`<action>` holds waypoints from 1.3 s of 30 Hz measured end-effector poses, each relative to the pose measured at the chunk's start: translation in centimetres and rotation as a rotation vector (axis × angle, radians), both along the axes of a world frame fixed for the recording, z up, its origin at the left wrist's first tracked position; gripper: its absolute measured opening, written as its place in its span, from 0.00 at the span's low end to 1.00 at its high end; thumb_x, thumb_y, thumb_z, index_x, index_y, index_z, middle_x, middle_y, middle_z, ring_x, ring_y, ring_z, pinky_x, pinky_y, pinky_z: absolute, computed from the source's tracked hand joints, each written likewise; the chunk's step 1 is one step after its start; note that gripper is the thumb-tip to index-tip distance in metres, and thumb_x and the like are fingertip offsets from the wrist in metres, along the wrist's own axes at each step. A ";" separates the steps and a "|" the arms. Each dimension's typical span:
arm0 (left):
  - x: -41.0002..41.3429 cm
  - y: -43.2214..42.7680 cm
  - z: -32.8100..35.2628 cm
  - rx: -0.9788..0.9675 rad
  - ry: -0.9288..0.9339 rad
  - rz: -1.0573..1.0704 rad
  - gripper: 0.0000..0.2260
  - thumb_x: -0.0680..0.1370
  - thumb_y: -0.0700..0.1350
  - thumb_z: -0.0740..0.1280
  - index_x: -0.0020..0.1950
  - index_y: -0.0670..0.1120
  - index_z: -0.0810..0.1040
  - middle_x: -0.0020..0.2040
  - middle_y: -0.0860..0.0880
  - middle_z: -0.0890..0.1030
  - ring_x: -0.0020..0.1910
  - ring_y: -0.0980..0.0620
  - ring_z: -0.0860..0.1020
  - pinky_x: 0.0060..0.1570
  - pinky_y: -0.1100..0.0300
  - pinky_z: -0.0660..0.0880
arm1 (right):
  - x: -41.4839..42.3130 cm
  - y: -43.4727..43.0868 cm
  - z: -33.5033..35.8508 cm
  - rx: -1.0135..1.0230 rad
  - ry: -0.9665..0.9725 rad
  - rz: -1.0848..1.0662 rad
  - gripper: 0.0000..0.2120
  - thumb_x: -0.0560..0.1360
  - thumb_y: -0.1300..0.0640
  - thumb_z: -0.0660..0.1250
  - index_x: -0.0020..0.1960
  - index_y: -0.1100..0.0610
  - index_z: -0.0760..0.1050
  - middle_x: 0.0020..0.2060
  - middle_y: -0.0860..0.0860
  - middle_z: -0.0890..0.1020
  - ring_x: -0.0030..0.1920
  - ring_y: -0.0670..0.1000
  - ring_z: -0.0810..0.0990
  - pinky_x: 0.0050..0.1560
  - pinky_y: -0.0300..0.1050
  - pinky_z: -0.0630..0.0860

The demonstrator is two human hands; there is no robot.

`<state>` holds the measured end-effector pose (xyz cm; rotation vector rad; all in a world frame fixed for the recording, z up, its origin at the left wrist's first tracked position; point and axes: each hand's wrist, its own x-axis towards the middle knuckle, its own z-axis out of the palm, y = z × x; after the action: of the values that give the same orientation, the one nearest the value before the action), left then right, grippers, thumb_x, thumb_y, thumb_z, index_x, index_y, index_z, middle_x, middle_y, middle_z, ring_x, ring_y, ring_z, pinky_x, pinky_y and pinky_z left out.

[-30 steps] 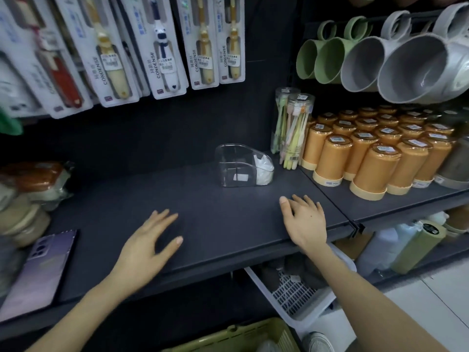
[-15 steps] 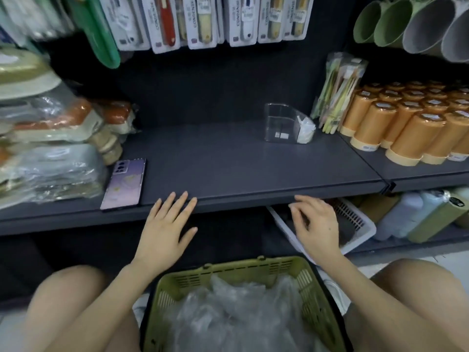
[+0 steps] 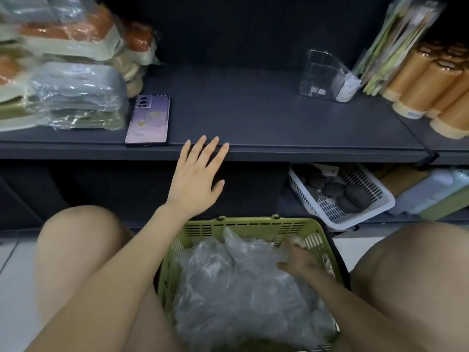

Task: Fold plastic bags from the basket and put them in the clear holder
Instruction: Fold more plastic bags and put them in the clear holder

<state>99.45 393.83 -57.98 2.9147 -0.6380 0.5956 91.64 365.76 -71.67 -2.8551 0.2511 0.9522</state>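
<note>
Left hand (image 3: 195, 180) fingers straight, loosely spread, tips at shelf (image 3: 253, 118) edge. Right hand (image 3: 297, 260) down in green basket (image 3: 253, 222) among plastic bags (image 3: 233, 290); can't tell its grip. Clear holder (image 3: 323, 77) on shelf, back right.

A purple phone (image 3: 148, 120) lies on the dark shelf (image 3: 253, 118) beside wrapped packs (image 3: 76, 92). Orange cups (image 3: 431, 85) stand at the right. Below, a white basket (image 3: 330, 214) holds dark lumps (image 3: 355, 196).

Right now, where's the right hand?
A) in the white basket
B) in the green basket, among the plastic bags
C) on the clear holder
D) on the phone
B: the right hand reaches down into the green basket, its fingers among the crumpled plastic bags.
</note>
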 end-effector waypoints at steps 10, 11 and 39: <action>-0.1 -0.2 0.5 -0.028 0.026 0.006 0.39 0.68 0.43 0.74 0.76 0.44 0.62 0.74 0.42 0.65 0.74 0.38 0.60 0.74 0.46 0.43 | 1.1 1.2 2.6 0.000 -0.040 0.027 0.11 0.76 0.54 0.63 0.53 0.53 0.82 0.53 0.52 0.83 0.56 0.53 0.81 0.53 0.42 0.74; -0.2 -0.2 0.6 -0.038 0.032 0.006 0.39 0.68 0.43 0.74 0.76 0.44 0.62 0.74 0.42 0.66 0.74 0.38 0.60 0.74 0.46 0.43 | 1.6 1.3 3.7 0.046 -0.081 0.030 0.10 0.76 0.54 0.64 0.52 0.52 0.82 0.53 0.50 0.83 0.56 0.52 0.80 0.53 0.41 0.74; 1.1 -6.5 13.0 -0.809 0.104 -0.072 0.06 0.77 0.50 0.69 0.43 0.50 0.81 0.35 0.57 0.81 0.37 0.57 0.79 0.37 0.63 0.73 | 11.0 4.5 32.1 1.023 -0.582 -0.090 0.09 0.76 0.51 0.69 0.41 0.54 0.80 0.37 0.52 0.81 0.38 0.47 0.79 0.38 0.38 0.72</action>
<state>100.59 387.32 -44.95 2.1391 -0.3640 0.5264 102.62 370.25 -39.53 -1.9893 -0.1417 0.0945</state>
